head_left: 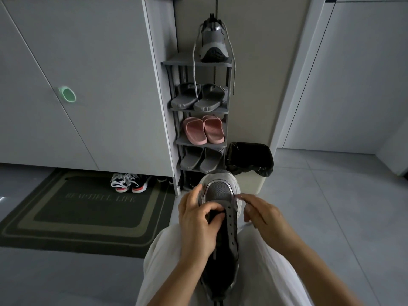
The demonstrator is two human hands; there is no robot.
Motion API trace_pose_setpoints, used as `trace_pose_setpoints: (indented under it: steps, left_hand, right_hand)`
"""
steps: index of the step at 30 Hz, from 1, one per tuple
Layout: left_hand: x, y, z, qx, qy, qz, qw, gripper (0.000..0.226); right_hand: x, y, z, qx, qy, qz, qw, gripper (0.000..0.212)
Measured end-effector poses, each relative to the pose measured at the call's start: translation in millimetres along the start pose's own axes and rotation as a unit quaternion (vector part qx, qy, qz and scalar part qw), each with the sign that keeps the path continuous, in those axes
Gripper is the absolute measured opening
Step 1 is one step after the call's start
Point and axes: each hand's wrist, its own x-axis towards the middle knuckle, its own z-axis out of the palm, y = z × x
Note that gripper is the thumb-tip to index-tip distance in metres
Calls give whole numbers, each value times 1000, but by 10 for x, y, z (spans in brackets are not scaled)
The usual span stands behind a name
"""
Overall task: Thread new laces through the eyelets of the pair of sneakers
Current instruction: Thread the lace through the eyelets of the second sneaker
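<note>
Shoe rack [198, 62] at 12 o'clock, doormat [88, 208] at 9. Second sneaker [213, 40] atop rack, laces dangling loose. I see working sneaker [220, 217] on lap at 6 o'clock, toe pointing away, eyelets looking empty. Left hand [198, 221] grips its left side, thumb pressing tongue. Right hand [262, 214] pinches something pale at upper right eyelet, probably lace tip; too blurred to confirm. Risk I judge: tip fraying or missing eyelet, sneaker sliding off lap if left grip slackens.

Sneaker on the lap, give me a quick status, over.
Left hand gripping sneaker at the eyelets. Right hand pinching lace end. Eyelets unlaced. Nothing obstructing.
</note>
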Motion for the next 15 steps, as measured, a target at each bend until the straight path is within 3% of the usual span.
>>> trace_pose_setpoints:
  steps: [4, 9, 15]
  left_hand:
    - [-34, 0, -4, -42, -23, -53, 997, 10]
    - [-90, 45, 19, -87, -33, -98, 991, 15]
    - [-92, 40, 46, -112, -8, -89, 990, 22]
  right_hand:
    - [20, -55, -2, 18, 27, -4, 999, 24]
    - [79, -53, 16, -100, 70, -86, 989, 5]
    - [174, -126, -7, -205, 64, -149, 965, 14]
